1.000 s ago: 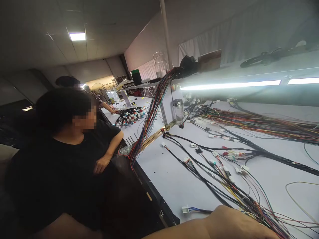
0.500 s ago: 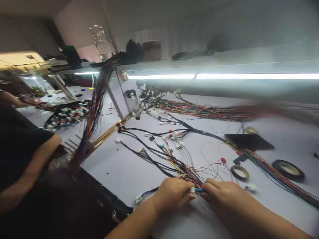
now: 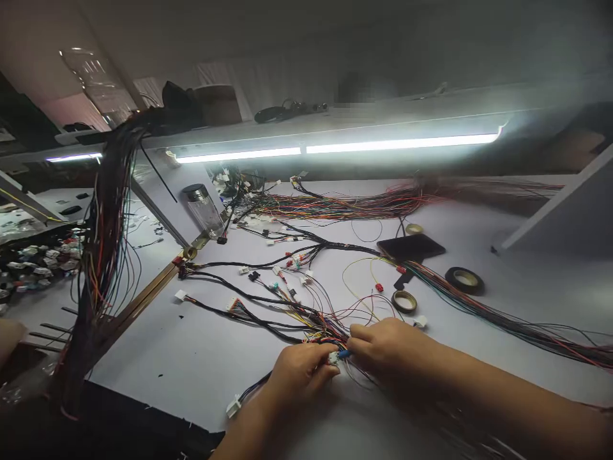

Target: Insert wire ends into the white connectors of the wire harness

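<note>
My left hand [image 3: 301, 369] is closed, pinching a small white connector [image 3: 334, 358] between thumb and fingers. Beside it, my right hand [image 3: 385, 345] is closed on a slim blue piece [image 3: 343, 353] whose tip meets the connector; whether it is a tool or a sleeve cannot be made out. Just beyond both hands lies a bundle of multicoloured wires [image 3: 328, 322], its black-sleeved branches fanning left. A white plug [image 3: 234, 406] on a dark cable lies left of my left wrist. Fingers hide part of the connector and most of the blue piece.
Tape rolls [image 3: 405, 301] and a dark phone-like slab [image 3: 412, 246] lie to the right. A second harness [image 3: 352, 246] stretches behind. A glass jar [image 3: 204, 209] stands by the shelf post. Hanging wires [image 3: 108, 217] are at left, near another person's blurred hand [image 3: 10, 335].
The view has swung to the right, so the table and wires appear further left and a right-hand panel shows. Both hands keep their hold on the connector and the blue piece.
</note>
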Demonstrator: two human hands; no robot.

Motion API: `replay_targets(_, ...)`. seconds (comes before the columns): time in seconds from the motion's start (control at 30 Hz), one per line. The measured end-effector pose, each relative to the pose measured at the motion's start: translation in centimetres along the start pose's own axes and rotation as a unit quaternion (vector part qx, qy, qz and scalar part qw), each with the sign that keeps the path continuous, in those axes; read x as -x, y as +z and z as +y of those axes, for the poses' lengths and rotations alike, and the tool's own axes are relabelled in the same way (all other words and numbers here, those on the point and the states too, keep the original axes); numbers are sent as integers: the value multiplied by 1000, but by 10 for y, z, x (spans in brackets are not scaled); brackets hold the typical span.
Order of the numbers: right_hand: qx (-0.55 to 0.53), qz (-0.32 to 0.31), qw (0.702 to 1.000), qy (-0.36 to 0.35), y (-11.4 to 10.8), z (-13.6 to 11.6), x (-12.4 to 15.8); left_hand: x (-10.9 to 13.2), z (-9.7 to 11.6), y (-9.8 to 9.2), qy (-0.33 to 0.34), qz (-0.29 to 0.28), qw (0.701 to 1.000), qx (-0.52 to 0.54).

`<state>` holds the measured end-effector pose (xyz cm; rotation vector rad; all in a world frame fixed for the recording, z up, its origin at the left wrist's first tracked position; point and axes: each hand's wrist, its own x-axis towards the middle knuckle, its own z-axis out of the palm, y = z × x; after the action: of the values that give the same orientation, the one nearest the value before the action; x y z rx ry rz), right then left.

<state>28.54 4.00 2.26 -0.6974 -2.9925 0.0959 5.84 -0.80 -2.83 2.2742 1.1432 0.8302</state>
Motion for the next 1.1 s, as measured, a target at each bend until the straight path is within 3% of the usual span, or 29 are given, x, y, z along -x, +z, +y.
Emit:
replay_targets(0.27, -16, -58, 998, 27, -4, -6, -8, 1, -1, 5, 7, 5, 1000, -30)
replay_targets(0.4, -26, 2, 997, 69, -19, 1, -6, 0, -2, 3, -31, 4, 1000, 3)
replay_targets(0.47, -118, 57, 984, 123, -26, 5, -6, -1, -1, -1, -59, -2, 998, 30)
replay_targets(0.53, -304, 103, 929, 187, -27, 4, -8, -3, 1, -5, -85, -9, 994, 65)
replay_targets(0.6, -495, 132, 825, 236, -21, -4, -14, -3, 4, -8, -102, -10, 989, 102)
replay_targets(0.67, -600, 163, 739, 258, -11, -17, -21, -4, 6, -10, -108, -6, 985, 135)
replay_targets(0.73, -612, 199, 719, 264, 0, -30, -28, -3, 6, -11, -105, -1, 981, 161)
replay_targets(0.87, -558, 264, 745, 251, 8, -43, -31, -3, 2, -10, -94, 2, 980, 175)
replay_targets(0.93, -571, 315, 713, 260, 0, -38, -25, -3, 0, -8, -92, -5, 983, 159)
replay_targets(1.03, -568, 470, 614, 282, -24, -20, -10, -4, -1, -7, -105, -12, 984, 143)
replay_targets(1.07, -554, 502, 602, 279, -31, -14, -5, -4, 0, -8, -108, -12, 982, 152)
replay_targets(1.1, -547, 495, 617, 274, -36, -10, -2, -5, 1, -9, -110, -12, 979, 168)
